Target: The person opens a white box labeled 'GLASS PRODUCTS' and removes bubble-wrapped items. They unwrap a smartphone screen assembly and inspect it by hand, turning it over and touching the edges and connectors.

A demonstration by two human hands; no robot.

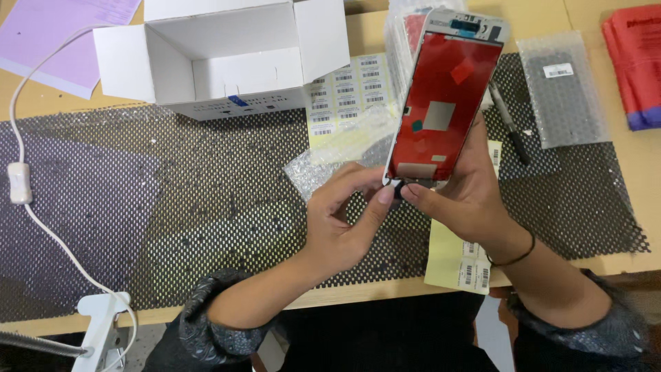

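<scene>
Open stretch of black mesh mat (172,207) on the tabletop, left and centre of frame; my fingers could sweep there freely. Far left edge blocked by white cable (48,234) with its inline switch (18,182). Upper left: open white box (220,55) walls it off. Centre top: label sheets (344,96) and bubble wrap (323,165), flat, passable over. Right of the raised phone screen (444,96): black pen (509,124) and bubble pouch (564,89) crowd it. Lower right: yellow sheet (454,262), flat.

White-framed phone screen panel (444,96), red-backed, upright and tilted, held at its bottom edge
</scene>
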